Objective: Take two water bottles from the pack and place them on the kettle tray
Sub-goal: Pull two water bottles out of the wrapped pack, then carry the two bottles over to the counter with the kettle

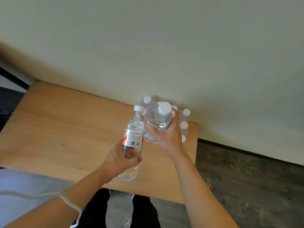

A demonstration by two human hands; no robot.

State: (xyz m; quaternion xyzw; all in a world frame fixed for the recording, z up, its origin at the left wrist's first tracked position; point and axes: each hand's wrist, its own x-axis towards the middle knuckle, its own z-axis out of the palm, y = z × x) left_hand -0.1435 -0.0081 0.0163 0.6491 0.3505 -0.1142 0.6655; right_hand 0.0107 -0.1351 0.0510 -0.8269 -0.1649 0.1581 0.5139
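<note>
My left hand (122, 159) grips a clear water bottle (133, 137) with a white cap and a red-and-silver label, held upright above the wooden table. My right hand (167, 134) is wrapped around a second white-capped bottle (162, 116), held just over the shrink-wrapped pack of bottles (184, 125). The pack stands at the table's far right corner against the wall, with several white caps showing around my right hand. No kettle tray is in view.
The light wooden table (65, 129) runs left from the pack, its right edge near the pack. A pale wall stands right behind it. Dark wood-look floor lies to the right. A white cable (69, 201) crosses my left forearm.
</note>
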